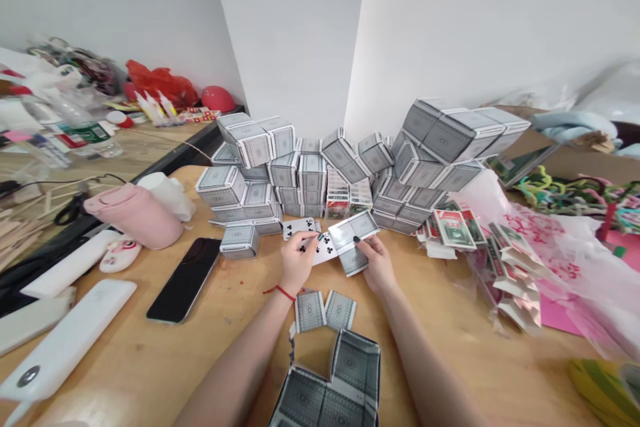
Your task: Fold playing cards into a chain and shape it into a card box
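Where the pale wooden worktop (225,353) runs left: flat black smartphone (185,279), apart from both hands.
Left hand (296,265): fingers pinching white face-up club playing cards (323,250).
Right hand (376,265): thumb and fingertips pinching grey-backed folded paper cards (353,240), held above mid-worktop, overlapping the club cards.
Handling: probably light, thin, slick, springy; creases readily, so grip edges beside a fold.
Look: grey lattice backs, white borders, bent into flaps.
Behind: stacked grey card cubes (310,173).
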`<state>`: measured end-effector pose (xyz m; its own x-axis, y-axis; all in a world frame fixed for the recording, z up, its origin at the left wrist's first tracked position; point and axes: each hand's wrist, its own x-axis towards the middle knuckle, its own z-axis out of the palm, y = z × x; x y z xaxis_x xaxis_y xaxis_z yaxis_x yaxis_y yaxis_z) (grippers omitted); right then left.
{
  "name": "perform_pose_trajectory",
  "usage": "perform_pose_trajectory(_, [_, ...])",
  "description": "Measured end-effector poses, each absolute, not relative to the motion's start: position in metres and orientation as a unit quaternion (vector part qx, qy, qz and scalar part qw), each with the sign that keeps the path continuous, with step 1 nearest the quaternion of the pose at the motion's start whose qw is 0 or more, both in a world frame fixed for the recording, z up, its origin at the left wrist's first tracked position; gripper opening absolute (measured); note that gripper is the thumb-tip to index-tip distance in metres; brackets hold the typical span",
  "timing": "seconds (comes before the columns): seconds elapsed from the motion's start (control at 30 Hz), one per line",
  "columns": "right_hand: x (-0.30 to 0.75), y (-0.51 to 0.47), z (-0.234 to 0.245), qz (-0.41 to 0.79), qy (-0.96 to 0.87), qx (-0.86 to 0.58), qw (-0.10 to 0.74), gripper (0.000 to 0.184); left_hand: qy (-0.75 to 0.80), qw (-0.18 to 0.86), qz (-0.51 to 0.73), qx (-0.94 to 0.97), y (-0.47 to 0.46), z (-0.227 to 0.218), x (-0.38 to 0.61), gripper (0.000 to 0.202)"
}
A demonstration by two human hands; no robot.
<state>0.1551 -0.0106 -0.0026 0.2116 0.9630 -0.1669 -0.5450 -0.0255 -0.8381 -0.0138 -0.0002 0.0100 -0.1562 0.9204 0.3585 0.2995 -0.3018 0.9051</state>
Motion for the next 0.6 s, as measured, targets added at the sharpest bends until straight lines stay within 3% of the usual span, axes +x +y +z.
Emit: perform_pose_trajectory(0.6, [0.1556,-0.0130,-0.0029,0.602,-0.293,-0.401,0.625,0.029,0.545,0.272,0.558,0.563,0.0046,0.0089,-0.0180,0.014])
